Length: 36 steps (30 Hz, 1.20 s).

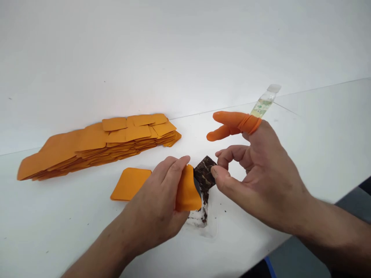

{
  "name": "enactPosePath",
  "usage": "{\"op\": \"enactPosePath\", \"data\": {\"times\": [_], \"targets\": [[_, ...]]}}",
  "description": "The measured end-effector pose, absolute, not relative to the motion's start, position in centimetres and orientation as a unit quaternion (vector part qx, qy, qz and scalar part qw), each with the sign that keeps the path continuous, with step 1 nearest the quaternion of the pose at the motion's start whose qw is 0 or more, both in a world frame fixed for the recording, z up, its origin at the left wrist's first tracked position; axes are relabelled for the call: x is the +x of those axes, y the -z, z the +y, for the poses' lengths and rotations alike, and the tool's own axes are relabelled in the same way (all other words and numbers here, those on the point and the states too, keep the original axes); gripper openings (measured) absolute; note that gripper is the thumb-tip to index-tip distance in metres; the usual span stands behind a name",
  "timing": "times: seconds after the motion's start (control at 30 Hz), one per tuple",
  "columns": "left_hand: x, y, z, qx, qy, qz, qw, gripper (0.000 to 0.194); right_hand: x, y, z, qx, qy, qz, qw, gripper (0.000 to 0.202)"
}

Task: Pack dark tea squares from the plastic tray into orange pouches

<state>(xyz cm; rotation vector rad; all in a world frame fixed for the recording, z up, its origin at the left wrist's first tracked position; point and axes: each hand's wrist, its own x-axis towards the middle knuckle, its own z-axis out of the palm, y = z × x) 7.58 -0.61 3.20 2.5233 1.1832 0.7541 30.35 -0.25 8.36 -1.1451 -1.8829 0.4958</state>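
Observation:
My left hand (165, 189) is closed round an orange pouch (189, 191) whose right side gapes, showing a dark inside. Between the thumb and a bare finger of my right hand (255, 162) is a dark brown, flaky square piece (205, 172), its left corner at the pouch's opening. Orange covers sit on two fingers of my right hand, which are stretched out. Below the pouch, a clear shallow tray (213, 229) holds more dark material, partly hidden by my left hand. Another orange pouch (133, 183) lies left of my left hand.
A long overlapping pile of orange pouches (95, 144) lies at the back left, near the white wall. A clear bottle with a green label (262, 106) is behind my right hand. Dark crumbs dot the white table (72, 247).

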Motion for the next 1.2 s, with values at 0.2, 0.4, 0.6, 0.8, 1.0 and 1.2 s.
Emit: {"op": "enactPosePath", "data": {"times": [0.2,0.4,0.6,0.8,1.0,1.2], "targets": [[8.3,-2.9,-0.9,0.862,-0.25,0.431,0.091,0.082,29.9,-8.3,0.3,-0.477,-0.235,-0.729,0.431,0.063],[8.4,-3.1,-1.0,0.852,-0.258,0.442,0.105,0.081,29.5,-7.7,0.5,-0.493,-0.242,-0.703,0.452,0.057],[8.3,-3.2,-0.9,0.853,-0.26,0.433,0.134,0.076,28.9,-6.6,-0.9,-0.437,-0.218,-0.72,0.493,0.055],[8.2,-3.5,-0.9,0.858,-0.254,0.422,0.143,0.076,29.5,-7.6,-0.8,-0.446,-0.313,-0.689,0.478,0.053],[8.2,-4.1,-1.2,0.852,-0.236,0.419,0.207,0.086,29.1,-6.8,-0.8,-0.455,-0.197,-0.704,0.509,0.052],[7.9,-3.7,-1.3,0.829,-0.266,0.407,0.276,0.088,29.3,-6.9,-1.6,-0.452,-0.105,-0.75,0.472,0.053]]}}
